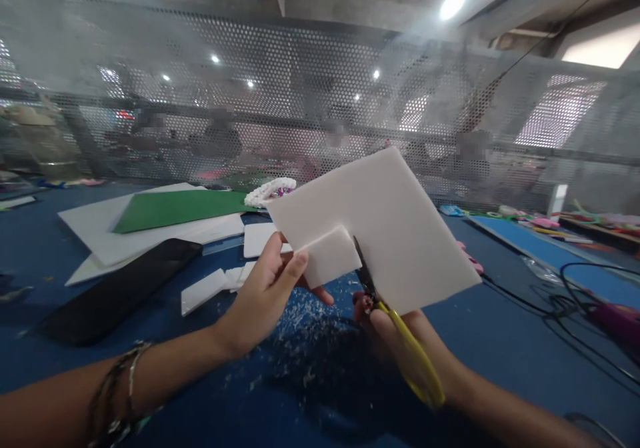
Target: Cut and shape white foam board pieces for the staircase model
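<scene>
My left hand (267, 285) pinches the lower left part of a white foam sheet (385, 221), thumb on a nearly cut-off rectangular piece (327, 256). The sheet is held up, tilted, above the blue table (70, 261). My right hand (400, 335) grips yellow-handled scissors (395, 328), whose dark blades point up into a cut in the sheet beside that piece. A beaded bracelet circles my left wrist.
White foam offcuts (210, 288) and scraps lie under my hands. A black phone (120, 291) lies at left, with a green sheet (175, 209) on white boards behind it. Black cables (550, 301) and a purple tool (617, 321) sit at right. A perforated metal screen (320, 101) backs the table, people beyond it.
</scene>
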`<action>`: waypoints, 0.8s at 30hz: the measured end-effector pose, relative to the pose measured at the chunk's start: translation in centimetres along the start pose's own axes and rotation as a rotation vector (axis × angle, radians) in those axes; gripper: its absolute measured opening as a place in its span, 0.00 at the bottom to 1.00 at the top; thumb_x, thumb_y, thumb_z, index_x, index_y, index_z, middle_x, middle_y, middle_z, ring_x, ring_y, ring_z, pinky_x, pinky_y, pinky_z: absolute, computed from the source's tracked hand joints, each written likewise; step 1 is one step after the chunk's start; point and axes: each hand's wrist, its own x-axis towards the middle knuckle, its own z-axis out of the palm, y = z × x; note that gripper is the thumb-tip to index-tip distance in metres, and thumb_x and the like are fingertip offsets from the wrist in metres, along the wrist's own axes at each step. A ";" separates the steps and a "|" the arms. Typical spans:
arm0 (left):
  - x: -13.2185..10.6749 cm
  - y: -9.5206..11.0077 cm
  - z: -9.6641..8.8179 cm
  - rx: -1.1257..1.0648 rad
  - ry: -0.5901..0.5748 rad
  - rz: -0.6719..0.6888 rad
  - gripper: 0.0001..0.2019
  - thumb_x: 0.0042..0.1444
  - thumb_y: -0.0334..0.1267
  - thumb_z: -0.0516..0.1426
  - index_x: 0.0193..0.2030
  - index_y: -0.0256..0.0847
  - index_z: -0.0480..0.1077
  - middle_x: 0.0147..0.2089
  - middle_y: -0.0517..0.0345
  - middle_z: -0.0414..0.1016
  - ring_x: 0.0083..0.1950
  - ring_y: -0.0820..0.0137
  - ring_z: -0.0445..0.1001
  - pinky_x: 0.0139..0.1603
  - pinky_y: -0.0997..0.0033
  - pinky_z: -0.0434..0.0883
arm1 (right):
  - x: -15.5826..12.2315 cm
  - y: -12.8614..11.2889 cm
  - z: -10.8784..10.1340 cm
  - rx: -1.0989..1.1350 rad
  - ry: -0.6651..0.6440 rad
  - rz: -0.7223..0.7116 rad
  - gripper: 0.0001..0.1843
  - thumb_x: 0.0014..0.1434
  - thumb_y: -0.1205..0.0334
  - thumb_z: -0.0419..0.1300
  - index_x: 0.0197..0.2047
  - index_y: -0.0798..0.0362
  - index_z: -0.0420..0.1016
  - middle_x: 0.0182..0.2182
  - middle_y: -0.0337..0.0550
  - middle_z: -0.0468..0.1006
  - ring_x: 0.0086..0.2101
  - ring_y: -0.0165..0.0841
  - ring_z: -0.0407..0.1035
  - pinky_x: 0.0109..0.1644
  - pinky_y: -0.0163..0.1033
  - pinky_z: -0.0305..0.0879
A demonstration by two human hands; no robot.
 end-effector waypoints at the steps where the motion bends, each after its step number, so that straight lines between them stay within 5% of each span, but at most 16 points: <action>1: 0.0 -0.1 0.0 -0.005 0.006 -0.010 0.13 0.58 0.37 0.46 0.49 0.40 0.53 0.38 0.56 0.70 0.23 0.74 0.73 0.30 0.72 0.71 | 0.1 0.2 0.0 0.002 0.002 0.023 0.17 0.53 0.46 0.49 0.34 0.51 0.65 0.22 0.37 0.62 0.22 0.28 0.59 0.22 0.32 0.58; 8: 0.0 -0.4 0.0 -0.021 0.047 -0.060 0.14 0.57 0.38 0.47 0.49 0.39 0.53 0.39 0.55 0.69 0.23 0.73 0.72 0.31 0.70 0.71 | 0.6 -1.2 -0.2 -0.300 0.096 -0.184 0.13 0.54 0.53 0.49 0.24 0.52 0.63 0.18 0.35 0.58 0.20 0.25 0.53 0.21 0.32 0.52; 17: 0.1 -1.0 -0.1 -0.086 0.076 -0.116 0.15 0.57 0.40 0.48 0.49 0.39 0.55 0.40 0.55 0.68 0.25 0.76 0.71 0.35 0.71 0.70 | 0.6 -1.1 0.6 -0.037 0.090 0.051 0.18 0.53 0.48 0.50 0.22 0.52 0.55 0.15 0.30 0.53 0.15 0.22 0.49 0.15 0.29 0.50; 24: -0.1 -1.2 -0.3 -0.119 0.073 -0.130 0.14 0.57 0.41 0.48 0.49 0.40 0.56 0.38 0.57 0.68 0.26 0.76 0.71 0.35 0.72 0.70 | 0.5 -1.7 1.0 0.002 0.072 0.081 0.20 0.51 0.44 0.50 0.21 0.52 0.56 0.14 0.28 0.49 0.12 0.20 0.50 0.12 0.27 0.51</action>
